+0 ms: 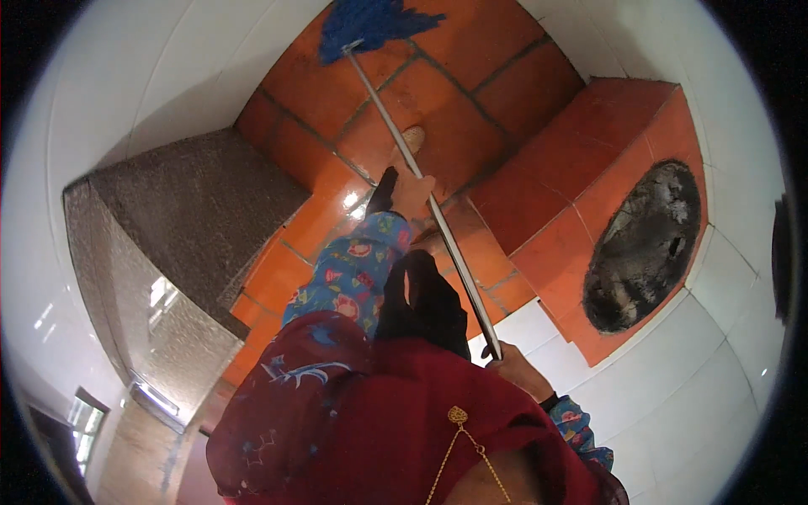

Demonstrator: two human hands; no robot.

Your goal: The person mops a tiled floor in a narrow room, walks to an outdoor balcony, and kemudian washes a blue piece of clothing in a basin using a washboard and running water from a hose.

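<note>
A mop with a blue fibre head (pixel 372 28) lies with its head on the orange tiled floor (pixel 448 120) at the top of the view. Its metal pole (pixel 457 259) runs down towards my body. My left hand (pixel 410 192) grips the pole about midway, beyond a blue floral sleeve. Near the pole's lower end my right hand (pixel 517 372) is closed round it, close to my side. The fingers of both hands are partly hidden. A foot shows beside the pole past my left hand.
On the right, a red tiled ledge (pixel 536 183) holds a sooty oval recess (pixel 644 246). A dark stone slab (pixel 208 208) juts out on the left, its corner over the floor. White tiled walls (pixel 196 63) rise on both sides, and white tiles adjoin the ledge at lower right.
</note>
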